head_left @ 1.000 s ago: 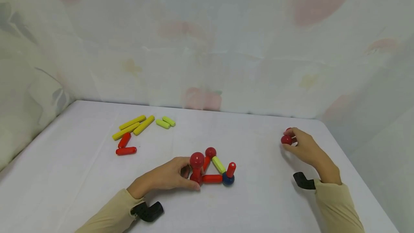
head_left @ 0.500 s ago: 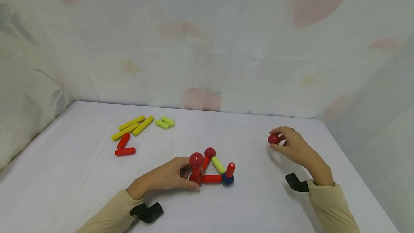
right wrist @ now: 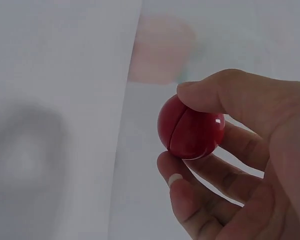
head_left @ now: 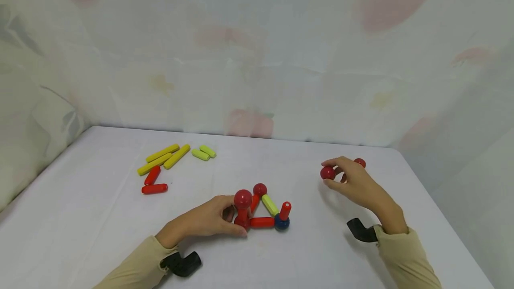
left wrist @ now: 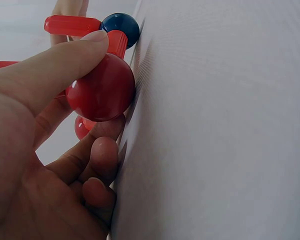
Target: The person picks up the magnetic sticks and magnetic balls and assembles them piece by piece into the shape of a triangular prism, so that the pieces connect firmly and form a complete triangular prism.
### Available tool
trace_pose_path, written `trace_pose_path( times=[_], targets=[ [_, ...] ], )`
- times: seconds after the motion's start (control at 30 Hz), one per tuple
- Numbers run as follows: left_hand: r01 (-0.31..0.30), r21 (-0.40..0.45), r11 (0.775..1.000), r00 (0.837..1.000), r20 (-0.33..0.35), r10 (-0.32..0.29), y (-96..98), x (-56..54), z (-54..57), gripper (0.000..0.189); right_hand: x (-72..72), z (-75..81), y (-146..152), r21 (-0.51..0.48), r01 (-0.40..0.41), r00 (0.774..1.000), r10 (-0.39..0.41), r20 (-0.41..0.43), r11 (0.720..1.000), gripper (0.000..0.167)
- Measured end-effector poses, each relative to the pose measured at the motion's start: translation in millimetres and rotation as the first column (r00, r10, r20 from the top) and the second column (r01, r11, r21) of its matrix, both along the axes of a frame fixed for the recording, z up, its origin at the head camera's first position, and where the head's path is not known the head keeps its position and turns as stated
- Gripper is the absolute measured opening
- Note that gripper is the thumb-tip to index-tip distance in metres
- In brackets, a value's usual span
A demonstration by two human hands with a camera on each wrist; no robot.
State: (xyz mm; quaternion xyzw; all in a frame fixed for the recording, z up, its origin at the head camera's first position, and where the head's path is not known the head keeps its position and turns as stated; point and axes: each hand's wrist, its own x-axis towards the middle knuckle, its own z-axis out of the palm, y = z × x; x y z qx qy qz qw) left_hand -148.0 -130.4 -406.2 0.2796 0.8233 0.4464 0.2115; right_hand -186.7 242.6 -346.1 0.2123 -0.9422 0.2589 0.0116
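My left hand [head_left: 210, 217] grips the near left corner of a triangular frame of balls and rods, its thumb on the lower red ball [left wrist: 102, 90]. From that corner a short red rod stands up with another red ball [head_left: 242, 199] on top. The frame's far corner is a red ball [head_left: 260, 189]; its right corner is a dark blue ball [head_left: 282, 222] bearing an upright red rod [head_left: 285, 210]. A light green rod [head_left: 270, 205] joins those two. Held above the table, a loose red ball [right wrist: 190, 127] is pinched between thumb and fingers of my right hand [head_left: 353, 184].
Another red ball [head_left: 359, 163] lies behind my right hand. At the back left are several yellow rods [head_left: 176, 156], two short light green rods [head_left: 200, 154] and two red rods [head_left: 154, 188]. A patterned cloth wall [head_left: 321, 101] rises behind the white table [head_left: 100, 244].
My right hand has carried its red ball leftward toward the frame, bringing the other red ball behind it into view. The left hand stays on the frame's corner.
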Motion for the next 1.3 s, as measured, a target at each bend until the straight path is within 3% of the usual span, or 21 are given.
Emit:
trace_pose_path(
  times=[0.33,0.8,1.3],
  targets=[
    [0.002,0.004,1.0,1.0,-0.003,-0.002,0.0,0.3,0.5,0.032,8.8,6.3,-16,0.002,-0.044,0.999,0.044,-0.009,0.999,0.039],
    [0.004,0.002,1.0,1.0,-0.011,-0.004,0.0,0.0,0.0,0.032,20.0,13.3,-34,-0.03,-0.157,0.982,0.153,-0.11,0.987,0.036],
    [0.001,-0.004,1.0,1.0,-0.012,-0.001,-0.4,0.3,-0.5,0.032,30.5,15.0,-51,-0.071,-0.241,0.968,0.235,-0.089,0.968,0.039]
  ],
)
